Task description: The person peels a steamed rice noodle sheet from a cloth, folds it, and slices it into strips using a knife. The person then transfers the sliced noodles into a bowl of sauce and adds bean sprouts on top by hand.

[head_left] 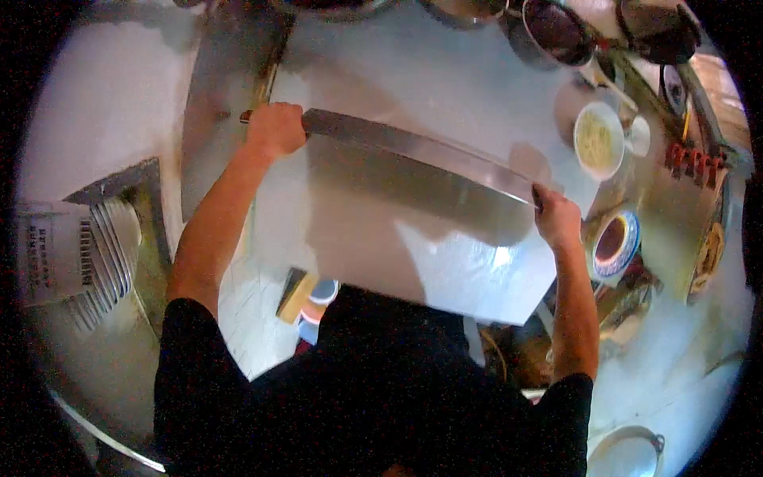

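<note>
"What pose are you seeing?"

"The right hand (559, 220) is reaching forward over the table (485, 294), clenching the near handle (539, 195) of a long knife (421, 155); farther out, the left hand (276, 129) is gripping its far handle (245, 117)."

"And the knife?"

"Stretching between both hands, it's slanting across the table."

"Any writing?"

"Left of the table, a white panel (52, 242) is showing dark print, too blurred for reading."

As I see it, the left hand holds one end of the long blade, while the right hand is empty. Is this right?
The right hand is not empty: the head view shows it gripping the other end of the blade. The left hand holds one end.
</note>
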The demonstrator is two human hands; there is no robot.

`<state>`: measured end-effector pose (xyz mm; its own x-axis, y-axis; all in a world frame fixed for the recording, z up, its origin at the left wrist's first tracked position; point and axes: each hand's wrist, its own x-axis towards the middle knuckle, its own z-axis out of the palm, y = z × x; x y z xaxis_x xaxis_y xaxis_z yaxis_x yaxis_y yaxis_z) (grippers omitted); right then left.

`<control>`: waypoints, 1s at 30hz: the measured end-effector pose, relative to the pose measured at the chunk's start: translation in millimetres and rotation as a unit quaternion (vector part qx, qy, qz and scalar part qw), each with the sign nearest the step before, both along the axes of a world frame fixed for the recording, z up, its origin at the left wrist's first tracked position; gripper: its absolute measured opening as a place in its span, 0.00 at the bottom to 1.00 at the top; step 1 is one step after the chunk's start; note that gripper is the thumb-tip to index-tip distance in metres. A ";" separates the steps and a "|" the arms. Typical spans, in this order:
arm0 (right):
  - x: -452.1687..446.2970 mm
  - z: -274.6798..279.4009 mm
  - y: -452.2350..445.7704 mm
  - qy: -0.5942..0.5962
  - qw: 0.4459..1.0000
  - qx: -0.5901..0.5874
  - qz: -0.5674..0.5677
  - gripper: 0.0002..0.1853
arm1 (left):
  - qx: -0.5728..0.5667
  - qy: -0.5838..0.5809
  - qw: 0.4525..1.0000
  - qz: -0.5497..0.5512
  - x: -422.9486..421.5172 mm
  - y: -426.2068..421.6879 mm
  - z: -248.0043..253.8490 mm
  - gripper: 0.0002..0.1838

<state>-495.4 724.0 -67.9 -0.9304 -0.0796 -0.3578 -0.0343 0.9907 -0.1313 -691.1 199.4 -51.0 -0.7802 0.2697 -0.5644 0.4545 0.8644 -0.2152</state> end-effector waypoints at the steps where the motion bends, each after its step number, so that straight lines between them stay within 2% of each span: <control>1: 14.6 4.4 -3.0 -0.024 1.000 0.016 0.000 0.12 | 0.007 0.012 1.000 0.016 15.0 -2.3 0.4 0.13; 2: 16.6 6.2 -5.7 -0.030 0.999 0.034 0.003 0.12 | 0.015 0.042 0.998 0.035 14.5 -3.8 0.4 0.13; 3: 24.2 8.5 -8.2 -0.001 1.000 -0.011 -0.005 0.12 | 0.015 0.045 0.998 0.035 17.7 -6.7 -0.8 0.13; 6: 35.1 16.9 -14.2 -0.053 0.998 0.012 -0.011 0.17 | 0.047 0.014 0.998 0.030 37.8 -15.7 -0.8 0.12; 8: 41.3 12.4 -15.0 -0.042 0.999 0.002 -0.014 0.17 | 0.064 0.018 0.998 0.021 46.3 -16.6 3.8 0.10; 12: 40.1 6.6 -15.6 -0.056 0.998 0.008 -0.011 0.19 | 0.070 0.034 0.997 -0.003 52.4 -26.0 -14.4 0.09; 15: 40.0 3.3 -13.3 -0.016 1.000 -0.010 0.011 0.14 | 0.079 0.049 0.996 0.008 52.0 -25.2 -16.3 0.09; 17: 36.5 -0.1 -6.6 -0.030 0.999 -0.005 0.016 0.14 | 0.083 0.056 0.995 -0.007 47.8 -27.5 -19.5 0.10; 18: 28.9 -3.4 -4.4 -0.038 0.999 0.001 0.024 0.15 | 0.084 0.060 0.995 -0.006 36.8 -25.3 -20.9 0.10; 20: -23.5 5.4 -16.0 -0.061 0.994 0.050 -0.080 0.16 | 0.068 0.056 0.996 -0.010 8.1 -19.0 -23.8 0.11; 21: -46.3 -8.7 5.2 -0.058 0.997 0.009 -0.052 0.16 | 0.058 0.034 0.998 -0.014 8.9 -16.1 -22.7 0.11; 22: -49.6 2.8 6.6 -0.059 0.998 0.007 -0.037 0.16 | 0.050 0.037 0.998 -0.015 -8.0 -10.4 -20.0 0.11; 24: -23.3 12.9 3.8 -0.071 0.994 0.071 -0.031 0.16 | 0.043 0.082 0.996 -0.014 -43.2 -4.3 -6.7 0.12; 26: 25.8 24.9 -8.5 -0.081 0.995 0.051 -0.025 0.15 | 0.059 0.071 0.996 -0.003 17.0 -8.2 -4.0 0.13; 27: 38.3 22.9 -6.9 -0.079 0.996 0.042 -0.016 0.12 | 0.018 -0.005 1.000 0.004 19.9 1.3 14.0 0.12; 28: 39.1 14.1 -6.0 -0.060 0.998 0.035 -0.004 0.09 | 0.020 0.009 1.000 0.007 23.3 -3.8 11.0 0.12; 29: 57.7 4.0 -4.0 0.028 0.999 -0.020 -0.010 0.08 | 0.037 0.022 0.999 -0.004 36.3 -16.3 -0.6 0.11; 30: 67.4 8.1 -5.2 0.020 1.000 -0.022 -0.011 0.08 | 0.051 0.023 0.998 -0.018 53.3 -16.1 3.2 0.10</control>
